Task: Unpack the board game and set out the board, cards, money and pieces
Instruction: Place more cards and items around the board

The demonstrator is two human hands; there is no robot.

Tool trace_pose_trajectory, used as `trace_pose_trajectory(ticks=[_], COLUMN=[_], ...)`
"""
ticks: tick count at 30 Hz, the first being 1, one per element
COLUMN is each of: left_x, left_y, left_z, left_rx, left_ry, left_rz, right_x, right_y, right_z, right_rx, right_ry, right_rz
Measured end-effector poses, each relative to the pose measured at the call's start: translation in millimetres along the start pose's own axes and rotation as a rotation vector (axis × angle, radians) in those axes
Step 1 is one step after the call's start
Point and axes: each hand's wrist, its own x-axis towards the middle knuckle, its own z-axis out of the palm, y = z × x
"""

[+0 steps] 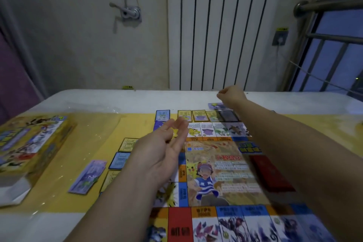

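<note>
**BOARD LAID OUT; LEFT GRIP RELEASED, RIGHT GRIP CURLED**

Worktop (98, 100): white at the far side with a yellow band nearer, under a glossy clear film. It runs beneath both grips. A white radiator (220, 29) stands on the wall beyond the right grip.

Board (225, 173): flat and unfolded, printed side up. It lies under the right forearm and just to the right of the left grip.

Box (29, 143): yellow, printed, resting on the worktop well out to the left of the left grip.

Left grip (163, 153): raised above the board's left edge, palm turned up, fingers straight and relaxed. Released, grasping nothing that can be made out.

Right grip (231, 95): reached past the board's far edge, fingers curled in tight. Whether anything sits inside cannot be told.

Red stack (271, 175): lies on the board beside the right forearm, on its left side, nearer than the right grip.

Purple note (88, 177): flat on the yellow band, left of the left wrist, between it and the box.

Row of cards (198, 115): face up along the board's far edge, between the two grips. A blue card (162, 115) ends the row just beyond the left fingertips.

Side cards (120, 160): laid off the board's left edge, just left of the left grip.

Purple slips (216, 105): blurred, directly below the right grip.
</note>
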Motion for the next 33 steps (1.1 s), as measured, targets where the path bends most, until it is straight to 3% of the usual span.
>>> trace_pose_trajectory(ticks=[5,9,11,14,18,27,30,33], left_x=[-16.7,-48.9,-66.5,-92.2,-118.6,-123.2,-116.3,-115.4], left_y=[0.9,-1.5,-1.0,5.5,20.4,38.5,50.6,60.6], left_z=[-2.3,-11.9,-20.3,-38.8,-61.7,-101.2,-106.8,-105.4], left_rx=[0.055,0.097,0.099,0.118,0.062,-0.109,-0.212,-0.270], left_ry=[0.043,0.138,0.197,0.184,0.191,0.245,0.326,0.398], left_rz=[0.045,0.101,0.164,0.212,0.209,0.240,0.276,0.387], right_x=[-84.7,-173.0,-208.9,-243.5,-271.7,-284.1,-272.3,-260.3], right_y=[-39.5,-72.1,-85.2,-98.3,-116.8,-146.1,-155.9,-163.3], right_z=[-26.7,-44.2,-42.5,-28.5,-4.6,47.8,64.3,85.1], right_rx=[0.212,0.152,0.077,-0.029,0.046,0.108,0.224,0.182], right_ry=[-0.251,-0.607,-0.676,-0.627,-0.636,-0.713,-0.637,-0.558], right_rz=[-0.238,-0.411,-0.503,-0.631,-0.650,-0.471,-0.366,-0.393])
